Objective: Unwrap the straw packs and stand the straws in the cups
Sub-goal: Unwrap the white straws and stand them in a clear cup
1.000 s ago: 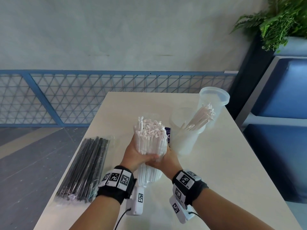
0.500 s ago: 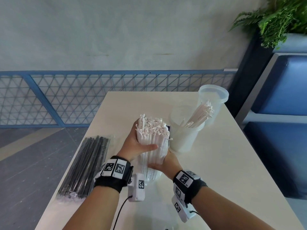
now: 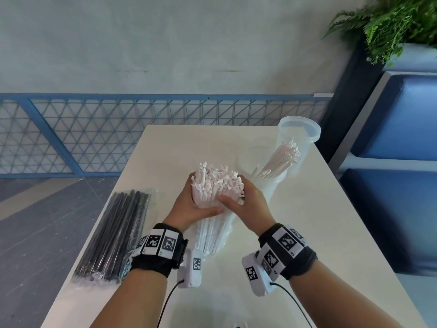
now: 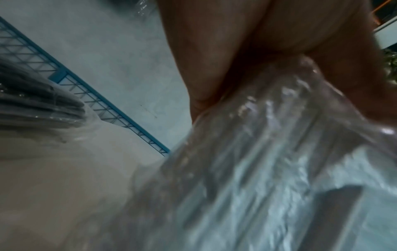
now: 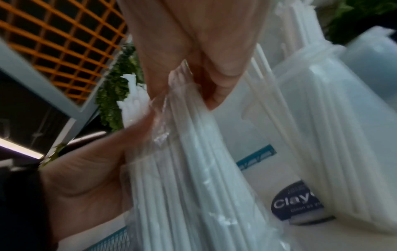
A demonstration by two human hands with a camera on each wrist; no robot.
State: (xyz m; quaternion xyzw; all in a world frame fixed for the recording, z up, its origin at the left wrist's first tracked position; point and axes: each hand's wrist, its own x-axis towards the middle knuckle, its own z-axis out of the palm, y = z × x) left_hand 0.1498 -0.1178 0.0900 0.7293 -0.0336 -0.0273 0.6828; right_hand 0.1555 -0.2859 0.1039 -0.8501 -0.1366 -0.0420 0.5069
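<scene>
white straw bundle (image 3: 216, 188) stands near the middle of the worktop (image 3: 307, 233), long axis nearly upright, ragged tips pointing up toward 12 o'clock, lower half in its clear wrapper (image 3: 212, 235). left hand (image 3: 189, 209) at 9 o'clock and right hand (image 3: 250, 207) at 3 o'clock both have fingers curled round the bundle. at 2 o'clock a cup (image 3: 267, 190) holds straws leaning toward 1 o'clock. black straw pack (image 3: 113, 233) lies at 8 o'clock.
</scene>
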